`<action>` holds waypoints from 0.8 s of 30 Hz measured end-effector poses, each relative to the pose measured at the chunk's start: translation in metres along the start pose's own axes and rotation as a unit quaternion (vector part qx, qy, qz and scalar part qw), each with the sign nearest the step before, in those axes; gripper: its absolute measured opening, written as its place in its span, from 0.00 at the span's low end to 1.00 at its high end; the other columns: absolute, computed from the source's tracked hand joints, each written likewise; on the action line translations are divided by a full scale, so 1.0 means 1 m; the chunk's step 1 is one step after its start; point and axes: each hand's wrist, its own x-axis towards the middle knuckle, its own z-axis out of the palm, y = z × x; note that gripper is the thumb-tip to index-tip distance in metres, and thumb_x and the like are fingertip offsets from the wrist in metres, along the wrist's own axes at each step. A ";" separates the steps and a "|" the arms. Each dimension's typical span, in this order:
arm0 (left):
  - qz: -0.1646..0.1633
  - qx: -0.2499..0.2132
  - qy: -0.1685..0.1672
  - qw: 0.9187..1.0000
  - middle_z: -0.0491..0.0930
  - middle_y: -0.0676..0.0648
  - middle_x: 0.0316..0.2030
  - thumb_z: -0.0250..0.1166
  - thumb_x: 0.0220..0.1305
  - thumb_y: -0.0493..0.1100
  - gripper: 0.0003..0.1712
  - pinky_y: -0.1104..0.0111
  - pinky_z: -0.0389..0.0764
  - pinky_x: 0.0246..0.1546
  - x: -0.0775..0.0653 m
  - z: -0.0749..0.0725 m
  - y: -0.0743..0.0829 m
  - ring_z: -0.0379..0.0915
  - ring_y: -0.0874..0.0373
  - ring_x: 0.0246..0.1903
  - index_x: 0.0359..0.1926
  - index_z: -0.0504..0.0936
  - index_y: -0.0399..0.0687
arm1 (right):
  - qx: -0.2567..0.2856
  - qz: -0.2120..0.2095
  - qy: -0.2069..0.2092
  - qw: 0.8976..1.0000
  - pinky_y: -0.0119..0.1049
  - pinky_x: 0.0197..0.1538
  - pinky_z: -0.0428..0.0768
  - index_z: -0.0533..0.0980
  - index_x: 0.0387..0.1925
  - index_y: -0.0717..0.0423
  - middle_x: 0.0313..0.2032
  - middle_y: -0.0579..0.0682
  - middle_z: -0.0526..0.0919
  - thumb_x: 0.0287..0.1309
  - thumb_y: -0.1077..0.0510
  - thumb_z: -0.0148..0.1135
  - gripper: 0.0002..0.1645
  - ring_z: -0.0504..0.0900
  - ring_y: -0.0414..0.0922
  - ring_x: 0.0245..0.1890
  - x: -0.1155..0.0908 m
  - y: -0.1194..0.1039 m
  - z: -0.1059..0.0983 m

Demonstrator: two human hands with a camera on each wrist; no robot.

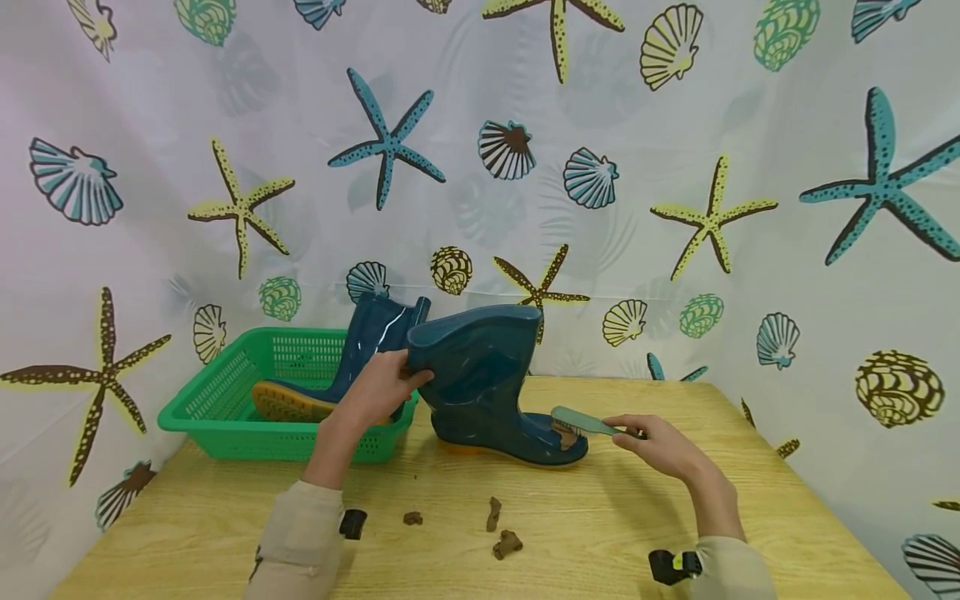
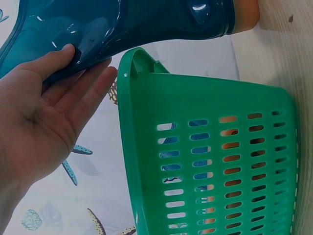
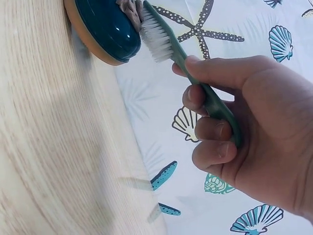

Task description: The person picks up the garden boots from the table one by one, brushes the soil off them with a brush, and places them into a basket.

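A dark teal rain boot with an orange sole stands on the wooden table, its toe to the right. My left hand grips the back of its shaft, thumb on the outer side and fingers behind in the left wrist view. In my right hand is a green scrub brush, held by its handle with the fingers curled round. Its white bristles meet a brown clump of mud-like matter on top of the boot's toe.
Left of the boot, a green perforated basket holds a second blue boot, its orange sole showing. Brown lumps lie on the table in front. A curtain with shells and starfish hangs behind and at the sides.
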 end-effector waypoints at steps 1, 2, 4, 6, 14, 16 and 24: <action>0.000 0.001 0.002 1.000 0.85 0.41 0.35 0.61 0.72 0.48 0.15 0.63 0.79 0.32 0.000 0.000 0.000 0.79 0.53 0.27 0.45 0.79 0.38 | 0.003 -0.001 -0.002 1.000 0.41 0.40 0.70 0.72 0.65 0.59 0.45 0.55 0.80 0.72 0.53 0.54 0.25 0.72 0.47 0.39 0.000 0.000 0.000; -0.001 0.002 0.002 1.000 0.85 0.42 0.34 0.61 0.72 0.48 0.15 0.63 0.79 0.32 0.000 0.000 0.001 0.79 0.54 0.27 0.45 0.79 0.39 | 0.005 -0.004 -0.002 1.000 0.41 0.40 0.70 0.73 0.65 0.59 0.46 0.55 0.80 0.72 0.53 0.55 0.25 0.72 0.46 0.39 0.000 0.001 -0.001; -0.002 0.004 0.004 1.000 0.85 0.42 0.34 0.61 0.72 0.48 0.15 0.63 0.79 0.32 0.000 0.000 0.001 0.78 0.55 0.26 0.45 0.79 0.39 | 0.009 -0.011 -0.004 1.000 0.41 0.40 0.70 0.73 0.65 0.59 0.46 0.56 0.80 0.73 0.53 0.54 0.25 0.71 0.46 0.38 0.000 0.002 -0.001; -0.004 0.005 0.004 1.000 0.85 0.42 0.34 0.61 0.72 0.48 0.15 0.64 0.79 0.32 0.000 0.001 0.002 0.78 0.55 0.26 0.46 0.79 0.39 | 0.015 -0.017 -0.007 1.000 0.41 0.39 0.70 0.73 0.65 0.59 0.45 0.56 0.80 0.73 0.53 0.55 0.25 0.70 0.45 0.36 0.000 0.003 -0.002; -0.009 0.008 0.002 1.000 0.84 0.41 0.33 0.60 0.72 0.48 0.15 0.65 0.77 0.30 0.000 0.001 0.002 0.76 0.58 0.25 0.45 0.79 0.39 | 0.031 -0.021 -0.018 0.999 0.39 0.34 0.67 0.74 0.64 0.58 0.39 0.54 0.78 0.72 0.52 0.56 0.25 0.67 0.44 0.32 -0.003 0.001 -0.007; -0.008 0.008 0.002 1.000 0.84 0.42 0.32 0.61 0.72 0.48 0.15 0.65 0.77 0.30 0.000 0.001 0.002 0.76 0.58 0.25 0.45 0.79 0.39 | 0.029 -0.025 -0.010 0.999 0.38 0.34 0.67 0.73 0.65 0.59 0.40 0.54 0.78 0.72 0.52 0.55 0.25 0.67 0.43 0.31 -0.004 0.000 -0.008; -0.006 0.007 0.000 1.000 0.83 0.43 0.30 0.60 0.73 0.48 0.15 0.66 0.76 0.29 0.000 -0.001 0.002 0.76 0.57 0.25 0.43 0.78 0.38 | -0.001 0.001 0.013 1.000 0.39 0.35 0.67 0.73 0.64 0.60 0.35 0.52 0.75 0.73 0.54 0.55 0.24 0.67 0.45 0.32 -0.008 0.003 -0.011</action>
